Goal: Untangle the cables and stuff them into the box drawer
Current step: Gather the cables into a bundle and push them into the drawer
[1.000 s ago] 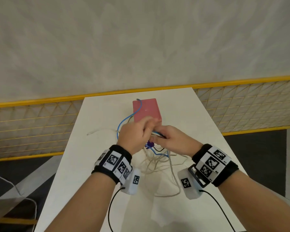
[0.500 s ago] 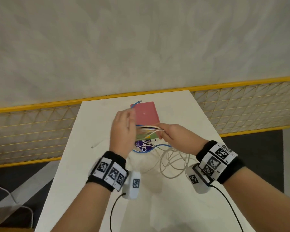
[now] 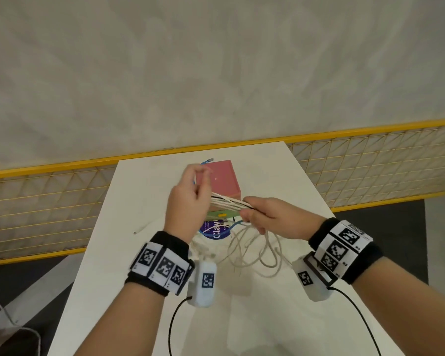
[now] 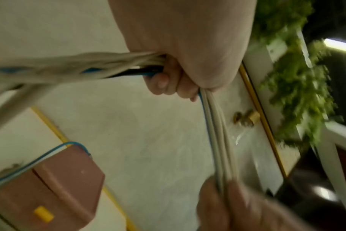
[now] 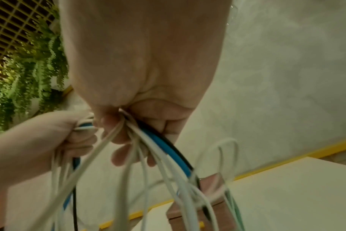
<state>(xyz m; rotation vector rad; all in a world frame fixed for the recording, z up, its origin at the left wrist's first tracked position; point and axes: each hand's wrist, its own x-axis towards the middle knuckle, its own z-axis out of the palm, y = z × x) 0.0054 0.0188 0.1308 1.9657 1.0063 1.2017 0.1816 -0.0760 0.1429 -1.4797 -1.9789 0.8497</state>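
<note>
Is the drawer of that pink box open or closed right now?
Open. The green drawer with its yellow knob sticks out of the pink box toward the person. What lies inside cannot be told.

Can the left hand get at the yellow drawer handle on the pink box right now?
Probably not yet: the left hand grips the cable bundle stretched to the right hand, just above the yellow handle. Nothing else blocks it.

White, blue, black cables [image 3: 230, 203] bunched taut (loops dangling), pink box drawer [image 3: 222, 179] behind
</note>
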